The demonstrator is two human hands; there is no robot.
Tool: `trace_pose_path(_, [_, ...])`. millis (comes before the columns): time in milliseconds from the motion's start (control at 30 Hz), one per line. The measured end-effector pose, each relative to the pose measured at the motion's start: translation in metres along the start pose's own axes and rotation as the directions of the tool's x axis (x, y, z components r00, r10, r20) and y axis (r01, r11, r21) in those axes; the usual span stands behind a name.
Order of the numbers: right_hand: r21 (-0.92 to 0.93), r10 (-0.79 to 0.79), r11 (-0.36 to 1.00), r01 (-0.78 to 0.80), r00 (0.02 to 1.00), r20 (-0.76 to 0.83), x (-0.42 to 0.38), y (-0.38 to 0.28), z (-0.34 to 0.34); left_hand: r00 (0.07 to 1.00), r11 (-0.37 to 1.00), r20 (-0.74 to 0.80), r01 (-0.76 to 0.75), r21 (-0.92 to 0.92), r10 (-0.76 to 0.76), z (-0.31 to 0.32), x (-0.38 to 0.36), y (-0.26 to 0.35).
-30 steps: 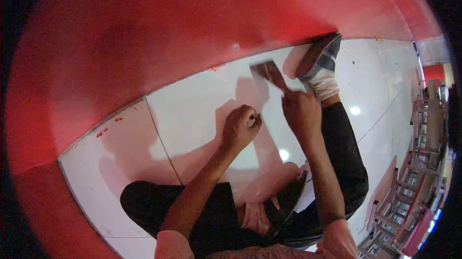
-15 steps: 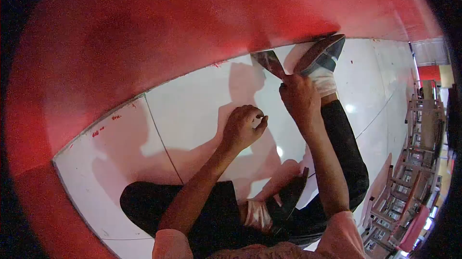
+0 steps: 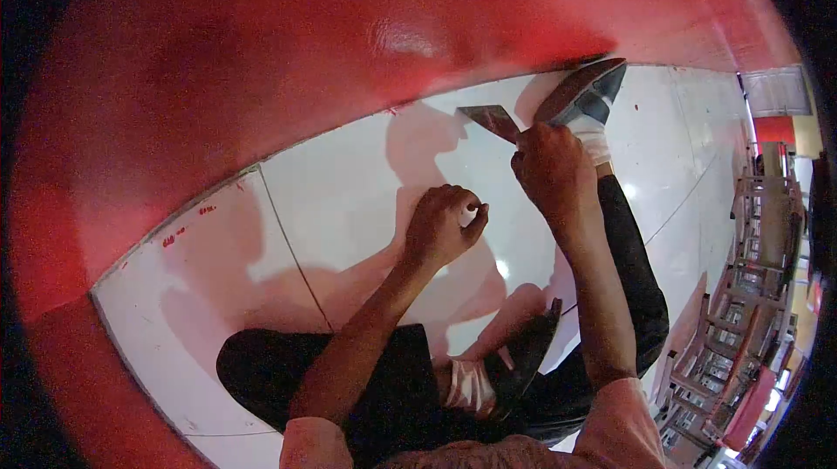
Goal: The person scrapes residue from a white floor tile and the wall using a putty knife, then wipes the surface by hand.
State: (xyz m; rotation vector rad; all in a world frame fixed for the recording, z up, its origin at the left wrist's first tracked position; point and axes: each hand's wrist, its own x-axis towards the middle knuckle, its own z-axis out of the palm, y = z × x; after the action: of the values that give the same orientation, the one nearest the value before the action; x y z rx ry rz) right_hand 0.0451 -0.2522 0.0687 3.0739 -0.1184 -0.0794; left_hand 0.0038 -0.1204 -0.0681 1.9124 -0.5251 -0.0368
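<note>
A scraper with a flat, dark blade (image 3: 491,119) is gripped in my right hand (image 3: 555,166), its blade pointing left over the white tiled floor (image 3: 349,164). The blade appears apart from the red wall (image 3: 288,50). My left hand (image 3: 445,227) is curled above the floor, thumb and fingers nearly meeting around something small and pale that I cannot make out. Beyond my right hand lies my dark shoe (image 3: 586,94), close to the wall's foot.
Red marks (image 3: 174,237) dot the floor along the wall's edge at left. My other shoe (image 3: 527,351) and dark trouser legs (image 3: 318,369) are at the bottom. Stacked wooden furniture (image 3: 732,321) stands at the far right.
The scraper blade has drawn back from the wall's edge and turned flatter. My right hand has shifted slightly right and down; my left hand has barely moved.
</note>
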Motion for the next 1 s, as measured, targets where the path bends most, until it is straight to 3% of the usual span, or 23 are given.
trace_pose_path(67, [0.004,-0.018,1.000,0.018,0.997,-0.079,-0.003,-0.002,0.005,0.999,1.000,-0.043,-0.005,0.006,0.005,0.002,0.000,0.002])
trace_pose_path(167, [-0.059,-0.048,0.997,0.051,0.998,0.042,-0.003,-0.002,-0.010,0.998,0.999,-0.064,-0.002,-0.046,-0.001,0.006,-0.001,-0.002])
trace_pose_path(467, [-0.087,-0.050,0.995,0.050,0.999,-0.004,-0.009,-0.002,-0.007,0.997,0.999,-0.069,0.016,-0.032,-0.018,0.004,0.000,0.003])
trace_pose_path(633, [-0.097,-0.200,0.974,0.205,0.978,0.060,-0.017,-0.001,-0.011,0.999,1.000,-0.054,-0.002,-0.018,0.001,0.001,0.004,0.005])
trace_pose_path(700, [-0.052,-0.168,0.984,0.171,0.984,0.061,-0.013,-0.003,-0.006,0.999,1.000,-0.052,0.003,-0.004,-0.003,0.002,0.002,0.001])
trace_pose_path(767, [0.022,-0.038,0.999,0.037,0.998,0.047,0.000,0.000,0.012,1.000,1.000,-0.027,0.015,0.026,-0.014,0.006,0.001,-0.001])
trace_pose_path(867, [-0.234,-0.334,0.928,0.290,0.926,-0.177,-0.036,0.032,0.032,0.991,0.995,-0.135,0.013,-0.096,-0.026,0.005,-0.003,-0.002])
trace_pose_path(900, [-0.118,-0.173,0.977,0.177,0.984,0.047,-0.056,0.027,0.013,0.987,0.995,-0.160,0.001,-0.103,-0.018,0.002,-0.002,-0.002])
trace_pose_path(1000, [-0.101,-0.059,0.991,0.088,0.963,0.262,-0.129,0.041,-0.036,0.919,0.996,-0.388,-0.029,0.085,0.060,-0.023,0.014,0.015])
